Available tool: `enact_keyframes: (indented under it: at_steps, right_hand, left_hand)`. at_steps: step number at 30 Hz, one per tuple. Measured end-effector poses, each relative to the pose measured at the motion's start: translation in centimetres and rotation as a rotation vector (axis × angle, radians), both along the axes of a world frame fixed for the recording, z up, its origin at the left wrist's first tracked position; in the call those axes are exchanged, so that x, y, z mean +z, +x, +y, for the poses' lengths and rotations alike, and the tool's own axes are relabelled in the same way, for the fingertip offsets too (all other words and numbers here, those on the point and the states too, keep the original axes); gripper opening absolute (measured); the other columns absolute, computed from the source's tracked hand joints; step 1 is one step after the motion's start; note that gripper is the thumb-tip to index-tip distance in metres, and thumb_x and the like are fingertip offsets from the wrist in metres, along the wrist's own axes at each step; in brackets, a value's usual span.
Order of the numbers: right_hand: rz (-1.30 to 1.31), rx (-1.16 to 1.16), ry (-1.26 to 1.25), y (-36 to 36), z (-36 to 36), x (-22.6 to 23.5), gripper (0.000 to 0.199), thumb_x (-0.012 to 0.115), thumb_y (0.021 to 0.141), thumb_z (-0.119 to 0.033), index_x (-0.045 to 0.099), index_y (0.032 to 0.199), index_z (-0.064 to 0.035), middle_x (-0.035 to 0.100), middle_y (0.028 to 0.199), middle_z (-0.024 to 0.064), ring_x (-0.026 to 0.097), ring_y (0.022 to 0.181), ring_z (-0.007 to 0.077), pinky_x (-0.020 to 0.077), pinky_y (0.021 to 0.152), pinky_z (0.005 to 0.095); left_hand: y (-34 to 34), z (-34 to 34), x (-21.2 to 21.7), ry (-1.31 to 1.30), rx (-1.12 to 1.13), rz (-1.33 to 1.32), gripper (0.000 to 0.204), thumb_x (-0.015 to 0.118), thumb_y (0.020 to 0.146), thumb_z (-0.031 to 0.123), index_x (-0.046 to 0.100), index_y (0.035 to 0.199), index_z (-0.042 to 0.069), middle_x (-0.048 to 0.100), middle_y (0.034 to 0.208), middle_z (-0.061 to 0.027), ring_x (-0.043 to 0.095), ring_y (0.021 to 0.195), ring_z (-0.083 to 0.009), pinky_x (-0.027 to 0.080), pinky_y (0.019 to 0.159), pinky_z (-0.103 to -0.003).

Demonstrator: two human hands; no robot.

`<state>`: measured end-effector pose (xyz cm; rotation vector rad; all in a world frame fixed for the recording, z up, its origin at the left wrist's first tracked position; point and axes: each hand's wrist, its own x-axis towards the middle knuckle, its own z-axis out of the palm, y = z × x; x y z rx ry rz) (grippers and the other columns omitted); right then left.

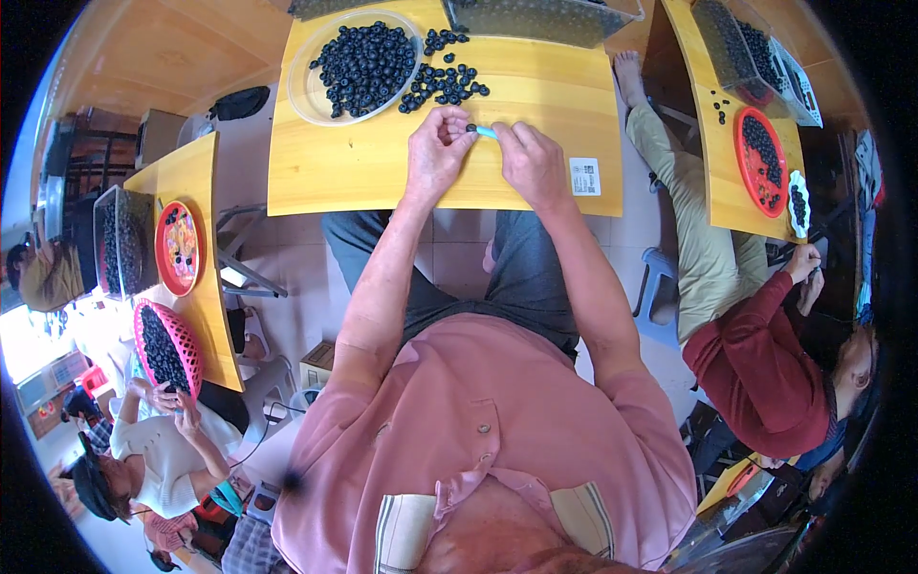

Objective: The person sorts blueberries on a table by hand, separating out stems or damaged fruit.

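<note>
Above the near edge of the yellow table my left hand point(439, 151) pinches a small dark round bead point(470, 127) between thumb and fingertips. My right hand point(532, 165) grips a slim light-blue stick-like tool point(488, 132), whose tip meets the bead. Most of the tool is hidden in my fingers. Beyond my left hand stands a round clear bowl point(298, 96) heaped with dark beads. A loose scatter of the same beads point(449, 86) lies on the table to the right of the bowl.
Clear bins point(545, 24) stand along the table's far edge. A white printed card point(584, 177) lies right of my right hand. At side tables, people work near a red tray point(760, 163), a red bowl point(179, 249) and a pink basket point(191, 356).
</note>
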<state>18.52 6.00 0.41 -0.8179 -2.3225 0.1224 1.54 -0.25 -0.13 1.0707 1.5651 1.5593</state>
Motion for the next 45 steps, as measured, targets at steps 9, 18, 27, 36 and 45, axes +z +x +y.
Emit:
enact_keyframes:
  at_steps: [9,18,27,36,45]
  right_hand:
    - [-0.052,-0.124,-0.03,-0.1,0.3,0.0,0.022,0.067,0.085,-0.003,0.07,0.106,-0.0066,0.061,0.084,0.0092,0.071,0.082,0.0277,0.059,0.068,0.0426]
    - [-0.076,-0.121,-0.024,-0.1,0.1,0.4,0.026,0.068,0.084,-0.003,0.072,0.11,-0.0064,0.061,0.085,0.0086,0.07,0.081,0.0267,0.0587,0.069,0.042]
    - [-0.021,-0.107,-0.011,0.0,0.0,0.5,0.025,0.068,0.085,-0.001,0.072,0.109,-0.0048,0.062,0.085,0.0102,0.07,0.079,0.0288,0.0582,0.068,0.0429]
    - [-0.008,-0.118,0.006,-0.1,0.2,0.0,0.025,0.065,0.082,-0.002,0.072,0.105,-0.0065,0.064,0.086,0.0097,0.07,0.081,0.0283,0.0596,0.071,0.0427]
    - [-0.025,-0.12,-0.025,0.0,0.2,0.2,0.024,0.064,0.083,-0.002,0.072,0.105,-0.006,0.063,0.086,0.0106,0.07,0.082,0.0291,0.0594,0.072,0.0435]
  left_hand:
    - [-0.5,-0.3,-0.2,0.026,0.001,-0.144,0.031,0.079,0.091,-0.004,0.068,0.119,0.0,0.066,0.101,-0.0008,0.063,0.086,-0.0064,0.054,0.081,-0.021]
    - [-0.3,-0.7,0.3,0.083,0.036,-0.033,0.012,0.076,0.094,-0.002,0.075,0.105,-0.003,0.063,0.108,-0.003,0.061,0.085,-0.0057,0.051,0.077,-0.021]
    - [-6.2,0.1,5.1,0.169,0.392,0.445,0.015,0.076,0.091,0.0,0.075,0.106,0.003,0.072,0.098,-0.0085,0.067,0.087,-0.019,0.056,0.08,-0.031]
    - [-4.7,1.7,3.7,-0.025,0.093,1.007,0.022,0.073,0.095,0.012,0.074,0.115,0.004,0.069,0.098,-0.0171,0.071,0.089,-0.0378,0.057,0.079,-0.046]
    - [-2.6,0.7,2.8,-0.173,0.094,0.978,0.023,0.074,0.094,0.02,0.073,0.11,0.003,0.068,0.101,-0.0177,0.071,0.092,-0.0388,0.059,0.079,-0.048]
